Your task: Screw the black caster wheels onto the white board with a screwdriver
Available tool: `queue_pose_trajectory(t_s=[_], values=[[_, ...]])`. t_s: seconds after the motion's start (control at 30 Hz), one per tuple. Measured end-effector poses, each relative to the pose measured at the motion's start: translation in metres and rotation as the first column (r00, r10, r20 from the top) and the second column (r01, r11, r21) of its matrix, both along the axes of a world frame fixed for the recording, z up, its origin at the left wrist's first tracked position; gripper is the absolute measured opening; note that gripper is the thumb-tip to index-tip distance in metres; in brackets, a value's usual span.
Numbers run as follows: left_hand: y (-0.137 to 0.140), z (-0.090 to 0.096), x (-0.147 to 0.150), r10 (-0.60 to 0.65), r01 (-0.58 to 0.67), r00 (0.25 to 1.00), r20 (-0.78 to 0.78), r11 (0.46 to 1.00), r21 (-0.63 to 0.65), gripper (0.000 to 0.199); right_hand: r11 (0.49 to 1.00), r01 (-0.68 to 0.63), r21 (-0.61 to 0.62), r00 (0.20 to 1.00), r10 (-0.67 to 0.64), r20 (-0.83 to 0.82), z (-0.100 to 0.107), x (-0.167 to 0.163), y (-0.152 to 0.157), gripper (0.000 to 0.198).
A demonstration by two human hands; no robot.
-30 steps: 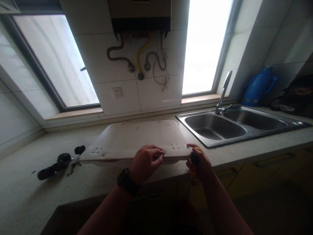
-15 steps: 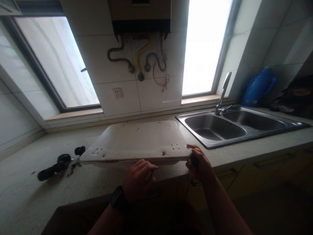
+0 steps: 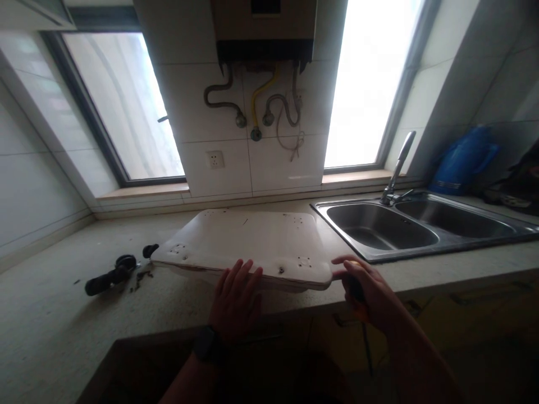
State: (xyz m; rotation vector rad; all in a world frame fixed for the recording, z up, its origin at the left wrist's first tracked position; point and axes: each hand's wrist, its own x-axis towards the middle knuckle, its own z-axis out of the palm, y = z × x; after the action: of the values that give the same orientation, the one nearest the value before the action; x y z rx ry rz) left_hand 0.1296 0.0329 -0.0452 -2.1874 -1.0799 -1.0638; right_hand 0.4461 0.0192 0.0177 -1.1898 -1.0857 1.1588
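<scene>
A white, round-cornered board-like piece (image 3: 252,238) lies flat on the counter, with groups of small screw holes near its corners and a split-looking seam along the front edge. My left hand (image 3: 236,297), a dark watch at its wrist, rests its outstretched fingers on that front edge. At the front right corner, my right hand (image 3: 366,286) is wrapped round a screwdriver (image 3: 357,292) with a black and orange handle. Its dark shaft points down in front of the cabinets. Black casters (image 3: 112,275) and small dark screws (image 3: 141,278) lie left of the white piece.
A double steel sink (image 3: 379,224) with a tap (image 3: 396,174) is set into the counter (image 3: 54,331) on the right. Behind it stands a blue thermos jug (image 3: 463,163). A water heater (image 3: 264,33) with hoses hangs on the tiled wall.
My left hand has uncurled and spread its fingers onto the front edge. My right hand has shifted right, and the screwdriver's shaft now shows pointing down. The view has turned slightly left.
</scene>
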Motion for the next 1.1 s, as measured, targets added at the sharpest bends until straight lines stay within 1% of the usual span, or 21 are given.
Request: queue_pose_trajectory(t_s=[0.03,0.1,0.17,0.2,0.27,0.33,0.4,0.47,0.57,0.7,0.83,0.93,1.1], values=[[0.001,-0.001,0.0,0.004,-0.004,1.0,0.008,1.0,-0.001,0.052,1.0,-0.009,-0.022,0.997,0.011,0.074,0.008,0.002,0.001,0.041],[0.001,-0.003,0.001,0.013,-0.013,1.0,0.019,1.0,-0.004,0.053,0.999,0.028,-0.033,0.98,-0.021,0.198,0.025,0.003,0.002,0.041],[0.001,-0.003,0.001,0.024,-0.024,1.0,0.018,1.0,-0.001,0.054,0.995,0.096,0.04,0.968,-0.102,0.229,0.041,0.004,0.002,0.039],[0.001,-0.003,0.001,0.029,-0.029,0.999,0.016,1.0,0.003,0.055,0.988,0.118,0.102,0.971,-0.136,0.197,0.049,0.004,0.001,0.037],[0.001,-0.003,0.002,0.037,-0.038,0.999,0.016,0.999,0.015,0.057,0.964,0.163,0.212,0.982,-0.179,0.058,0.066,0.004,-0.001,0.027],[0.001,-0.004,0.002,0.044,-0.045,0.999,0.023,0.999,0.029,0.058,0.932,0.184,0.312,0.98,-0.148,-0.136,0.084,0.004,-0.004,0.027],[0.002,-0.005,0.002,0.052,-0.053,0.998,0.031,0.998,0.034,0.058,0.898,0.169,0.406,0.964,-0.064,-0.258,0.101,0.002,-0.006,0.032],[0.002,-0.006,0.002,0.054,-0.055,0.998,0.031,0.998,0.035,0.058,0.856,0.149,0.495,0.956,0.004,-0.294,0.115,-0.003,-0.005,0.032],[0.001,-0.006,0.002,0.05,-0.05,0.999,0.018,0.998,0.033,0.056,0.805,0.097,0.585,0.965,0.068,-0.254,0.131,-0.019,-0.002,0.028],[0.0,-0.006,0.001,0.059,-0.059,0.998,0.007,0.998,0.037,0.052,0.737,0.045,0.675,0.966,0.139,-0.216,0.14,-0.049,0.004,0.033],[0.0,-0.006,0.001,0.06,-0.06,0.998,0.003,0.997,0.044,0.053,0.693,-0.073,0.717,0.981,0.181,-0.074,0.138,-0.074,0.016,0.035],[0.0,-0.006,0.002,0.068,-0.068,0.998,0.008,0.997,0.041,0.053,0.672,-0.147,0.726,0.982,0.186,0.027,0.133,-0.086,0.027,0.035],[0.0,-0.006,0.001,0.072,-0.072,0.997,0.006,0.997,0.037,0.053,0.657,-0.207,0.725,0.972,0.223,0.076,0.127,-0.098,0.039,0.035]])
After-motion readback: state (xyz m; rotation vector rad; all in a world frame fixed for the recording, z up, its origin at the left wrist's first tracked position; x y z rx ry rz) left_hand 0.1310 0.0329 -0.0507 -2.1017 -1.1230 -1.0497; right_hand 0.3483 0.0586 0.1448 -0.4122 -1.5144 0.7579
